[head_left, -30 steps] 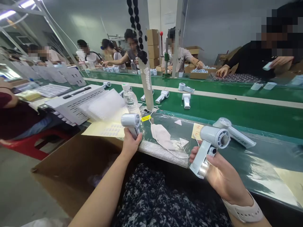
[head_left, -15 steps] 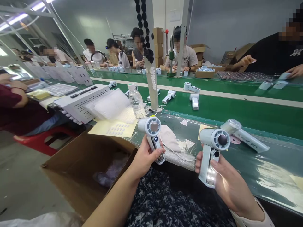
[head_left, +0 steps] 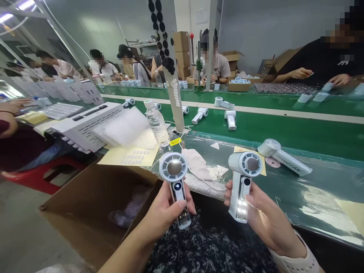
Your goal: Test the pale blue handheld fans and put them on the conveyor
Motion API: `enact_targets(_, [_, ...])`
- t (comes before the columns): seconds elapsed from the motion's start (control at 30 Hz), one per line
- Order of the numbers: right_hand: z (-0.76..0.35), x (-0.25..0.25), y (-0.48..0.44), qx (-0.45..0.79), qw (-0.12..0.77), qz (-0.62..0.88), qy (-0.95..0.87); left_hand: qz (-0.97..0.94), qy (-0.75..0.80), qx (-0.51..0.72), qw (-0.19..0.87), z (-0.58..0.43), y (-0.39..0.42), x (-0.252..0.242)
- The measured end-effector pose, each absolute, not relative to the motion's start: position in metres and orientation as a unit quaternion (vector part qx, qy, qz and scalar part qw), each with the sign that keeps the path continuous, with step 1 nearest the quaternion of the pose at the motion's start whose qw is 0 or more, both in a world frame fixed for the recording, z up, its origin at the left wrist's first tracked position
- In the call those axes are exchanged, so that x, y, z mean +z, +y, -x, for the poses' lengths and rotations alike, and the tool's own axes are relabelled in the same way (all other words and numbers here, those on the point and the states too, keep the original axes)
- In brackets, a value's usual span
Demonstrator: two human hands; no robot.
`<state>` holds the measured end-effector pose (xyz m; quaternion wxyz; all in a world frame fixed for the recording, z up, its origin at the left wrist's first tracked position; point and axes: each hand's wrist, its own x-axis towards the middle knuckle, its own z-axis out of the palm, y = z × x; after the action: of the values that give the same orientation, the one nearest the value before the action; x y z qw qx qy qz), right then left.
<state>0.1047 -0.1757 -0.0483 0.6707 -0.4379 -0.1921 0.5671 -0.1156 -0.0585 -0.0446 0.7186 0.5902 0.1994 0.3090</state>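
Note:
My left hand [head_left: 167,206] is wrapped round the handle of a light-blue handheld fan [head_left: 173,167], its round head facing me and a small display lit on the handle. In my right hand [head_left: 263,208] is a second handheld fan [head_left: 245,165], turned a little sideways, with bright lights glowing low in its handle. My right thumb rests on the front of that handle. Both fans are held upright above my lap, apart from each other. Beyond the right one, a wrapped fan [head_left: 287,157] lies on the bench [head_left: 309,193].
An open cardboard box [head_left: 76,204] stands at left below the bench. A water bottle [head_left: 156,125], a white device [head_left: 82,121] and a sticker sheet [head_left: 127,155] are beside a metal post [head_left: 174,102]. Several fans lie on the green conveyor [head_left: 261,129]; co-workers sit across it.
The left fan has come lower and turned to face me more squarely; its display reads differently. The right fan appears slightly further left. The whole view has shifted a little.

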Motion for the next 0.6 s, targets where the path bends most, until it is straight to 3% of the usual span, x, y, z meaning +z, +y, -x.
enact_targets(0.17, [-0.1, -0.054, -0.169, 0.568, 0.679, 0.427, -0.185, -0.54, 0.221, 0.26, 0.769, 0.125, -0.079, -0.047])
enact_targets(0.37, [-0.093, -0.046, -0.168, 0.567, 0.67, 0.434, -0.204, -0.48, 0.227, 0.348, 0.773, 0.104, -0.078, -0.044])
enact_targets(0.6, [-0.108, -0.06, -0.181, 0.555, 0.664, 0.469, -0.179, -0.456, 0.167, 0.284, 0.827, 0.089, -0.083, -0.033])
